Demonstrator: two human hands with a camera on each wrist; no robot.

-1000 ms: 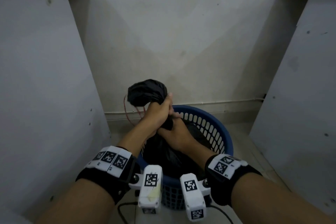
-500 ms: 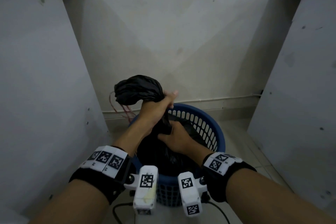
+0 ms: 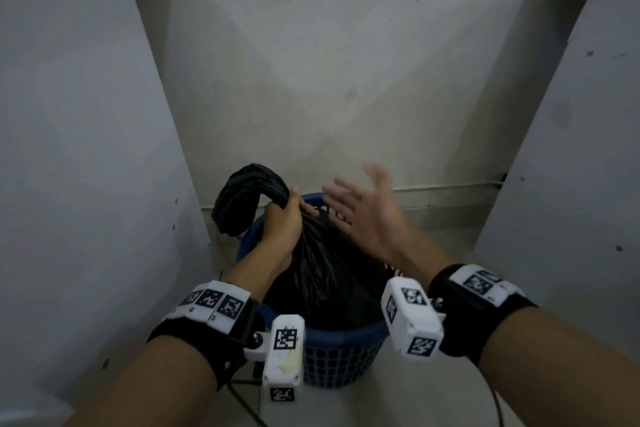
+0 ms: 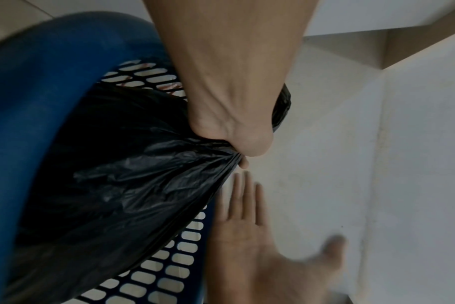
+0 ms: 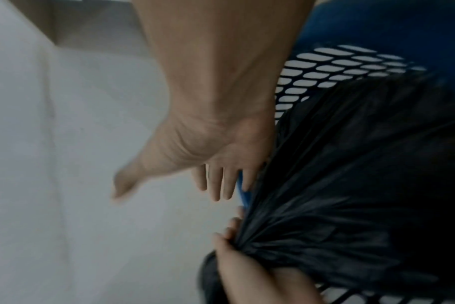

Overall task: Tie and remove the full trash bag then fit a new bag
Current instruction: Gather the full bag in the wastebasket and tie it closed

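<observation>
A full black trash bag [image 3: 325, 274] sits in a blue perforated basket [image 3: 343, 340]. My left hand [image 3: 282, 222] grips the bag's gathered neck above the rim, and the bag's loose top [image 3: 242, 198] arches out to the left of the fist. In the left wrist view the fist [image 4: 237, 131] pinches the bunched black plastic [image 4: 133, 185]. My right hand [image 3: 363, 208] hovers to the right of the neck, fingers spread and blurred, holding nothing. The right wrist view shows its straight fingers [image 5: 221, 183] just off the bag [image 5: 351, 185].
The basket stands on a pale floor in a narrow recess. Grey panels close in on the left [image 3: 86, 166] and right [image 3: 571, 166], with a stained wall [image 3: 329, 80] behind. A thin pipe [image 3: 450, 189] runs along the wall's base, and a dark cable [image 3: 242, 402] lies beside the basket.
My right hand has let go of the bag below the neck and lifted up to the right, fingers spread. The left hand keeps its grip, and the loose top has drooped left.
</observation>
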